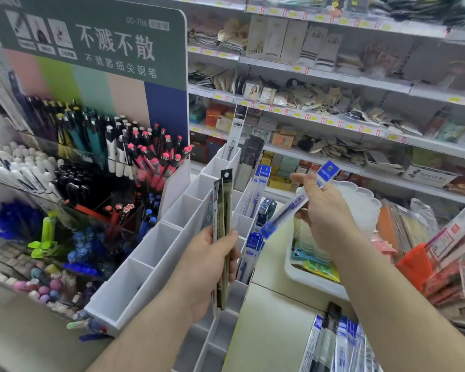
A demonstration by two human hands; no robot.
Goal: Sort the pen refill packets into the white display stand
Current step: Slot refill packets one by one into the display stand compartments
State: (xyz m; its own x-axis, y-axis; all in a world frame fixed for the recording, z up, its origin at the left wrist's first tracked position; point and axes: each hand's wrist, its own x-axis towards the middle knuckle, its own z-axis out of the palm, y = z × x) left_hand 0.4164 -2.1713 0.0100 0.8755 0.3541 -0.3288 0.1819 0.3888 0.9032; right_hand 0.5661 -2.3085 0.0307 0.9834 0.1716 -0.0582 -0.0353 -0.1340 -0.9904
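Note:
The white display stand (156, 253) runs diagonally through the middle, its stepped compartments mostly bare on the left row. My left hand (207, 267) grips a small bunch of upright refill packets (223, 210), greenish and grey, over the stand. My right hand (325, 218) pinches a single blue refill packet (293, 202), tilted, to the right of the stand. Several blue packets (258, 189) stand in the right-hand compartments, and a white packet (235, 132) and a dark packet (249, 162) stand in the far ones. A loose pile of packets (338, 345) lies at the bottom right.
A pen display (97, 146) with a green sign stands left of the stand, full of pens. A white tray (312, 280) with a scalloped white dish (360, 202) sits on the counter at right. Shop shelves (333, 98) fill the background. Red and orange packaged goods (440, 259) crowd the right edge.

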